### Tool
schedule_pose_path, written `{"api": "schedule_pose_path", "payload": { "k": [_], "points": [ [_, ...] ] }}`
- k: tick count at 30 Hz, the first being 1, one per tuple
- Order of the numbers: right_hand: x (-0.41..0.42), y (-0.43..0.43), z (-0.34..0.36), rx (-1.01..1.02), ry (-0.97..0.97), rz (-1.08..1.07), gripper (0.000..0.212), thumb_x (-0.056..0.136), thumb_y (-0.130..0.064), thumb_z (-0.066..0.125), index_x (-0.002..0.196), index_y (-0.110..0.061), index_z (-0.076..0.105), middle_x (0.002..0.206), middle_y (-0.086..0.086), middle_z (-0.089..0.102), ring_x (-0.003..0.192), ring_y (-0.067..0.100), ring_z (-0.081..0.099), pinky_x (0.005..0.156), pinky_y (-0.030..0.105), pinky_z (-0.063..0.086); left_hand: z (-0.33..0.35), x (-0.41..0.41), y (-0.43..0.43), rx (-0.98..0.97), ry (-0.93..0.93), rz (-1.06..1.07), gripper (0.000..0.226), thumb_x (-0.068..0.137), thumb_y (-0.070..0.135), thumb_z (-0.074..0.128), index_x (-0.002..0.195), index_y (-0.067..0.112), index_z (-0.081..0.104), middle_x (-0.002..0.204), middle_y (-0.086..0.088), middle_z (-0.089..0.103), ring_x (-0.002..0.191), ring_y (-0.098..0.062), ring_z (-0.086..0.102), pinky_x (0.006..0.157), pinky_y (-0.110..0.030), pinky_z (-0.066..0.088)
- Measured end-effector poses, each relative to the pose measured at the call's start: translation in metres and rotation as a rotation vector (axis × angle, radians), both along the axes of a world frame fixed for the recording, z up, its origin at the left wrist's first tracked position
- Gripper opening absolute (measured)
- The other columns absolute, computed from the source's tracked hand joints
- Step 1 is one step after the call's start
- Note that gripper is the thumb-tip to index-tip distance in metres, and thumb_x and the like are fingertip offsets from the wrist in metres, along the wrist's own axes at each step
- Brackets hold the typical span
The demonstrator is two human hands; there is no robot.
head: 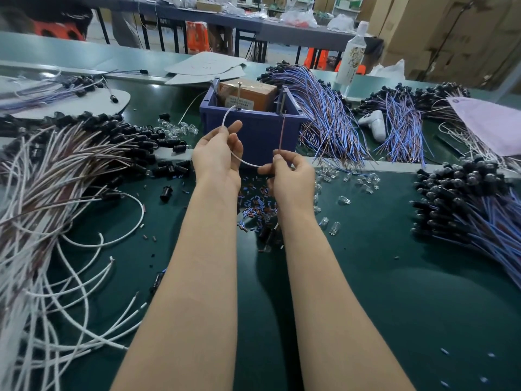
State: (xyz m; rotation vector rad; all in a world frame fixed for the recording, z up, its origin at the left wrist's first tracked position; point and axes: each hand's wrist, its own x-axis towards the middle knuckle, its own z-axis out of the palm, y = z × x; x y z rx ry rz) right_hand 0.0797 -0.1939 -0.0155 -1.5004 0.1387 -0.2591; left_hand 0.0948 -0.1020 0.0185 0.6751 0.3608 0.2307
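While both my forearms stretch straight out over the green worktop [366,263], side by side and a little apart, my hands are lifted off it, just in front of the blue bin [253,131]. My left hand [217,156] is turned with its back toward me, wrist bent slightly up. Its thumb and forefinger are closed in a pinch on a white wire [245,162], and the other fingers curl loosely behind. From that pinch the white wire arcs up toward the bin's near rim. The other way, it sags in a shallow curve across the gap to my right hand [293,179].

My right hand sits a touch lower, its knuckles toward me and its fingers curled in. Thumb and forefinger pinch a thin brown wire [282,131] near its lower end, so it stands almost upright in front of the bin wall. The white wire's low end reaches these same fingertips, but I cannot tell whether they grip it too.

Below my wrists lies a scatter of small coloured sleeve bits [256,204]. Loose white wires with black sockets [56,193] spread to my left, and bundles of blue and brown wires [324,114] lie to the right of the bin. A cardboard box [248,93] sits inside the bin.
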Motion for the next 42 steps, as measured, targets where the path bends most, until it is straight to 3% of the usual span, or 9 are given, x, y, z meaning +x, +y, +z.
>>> {"api": "schedule_pose_path", "payload": {
  "k": [9,15,21,29,42],
  "points": [
    [-0.0007,-0.0016,0.0012,-0.02,-0.006,0.011,0.011,0.096,-0.014,0.048,0.099,-0.017,0.058,0.063,0.0,0.068,0.071,0.012,0.055,0.082,0.037,0.041,-0.0006,0.0003,-0.0003,0.004,-0.001,-0.012,0.024,0.099,0.007,0.046,0.122,0.002,0.051,0.086,-0.004,0.069,0.048,0.0,0.053,0.046,-0.011,0.045],
    [0.0009,-0.0024,0.0016,-0.021,-0.022,0.0,0.012,0.097,-0.015,0.048,0.103,-0.017,0.059,0.065,0.0,0.069,0.066,0.008,0.048,0.08,0.036,0.038,-0.0008,-0.0005,-0.0002,0.012,0.014,-0.021,0.023,0.098,0.006,0.048,0.121,0.003,0.052,0.088,-0.004,0.071,0.057,-0.002,0.055,0.048,-0.012,0.047],
    [0.0019,-0.0027,0.0022,0.036,-0.026,-0.103,0.013,0.095,-0.014,0.047,0.1,-0.017,0.059,0.063,0.0,0.068,0.077,0.017,0.052,0.083,0.038,0.041,0.0015,0.0,-0.0012,-0.013,0.007,-0.008,0.011,0.098,0.005,0.047,0.109,0.006,0.05,0.083,-0.005,0.068,0.041,0.002,0.053,0.044,-0.01,0.044],
    [0.0046,-0.0007,0.0008,-0.007,-0.033,-0.041,0.02,0.097,-0.014,0.047,0.111,-0.009,0.061,0.065,0.001,0.069,0.061,0.006,0.044,0.075,0.032,0.035,0.0008,-0.0014,0.0007,-0.032,-0.004,-0.019,0.013,0.098,0.005,0.047,0.111,0.004,0.05,0.085,-0.006,0.068,0.048,0.0,0.052,0.046,-0.011,0.045],
    [0.0017,-0.0012,0.003,-0.055,-0.006,-0.026,0.021,0.097,-0.015,0.048,0.113,-0.01,0.06,0.066,0.0,0.069,0.062,0.005,0.046,0.08,0.035,0.035,0.0004,-0.0037,0.0012,-0.026,0.013,-0.01,0.022,0.097,0.006,0.05,0.118,0.002,0.053,0.086,-0.006,0.07,0.049,-0.001,0.056,0.048,-0.012,0.047]
  ]
}}
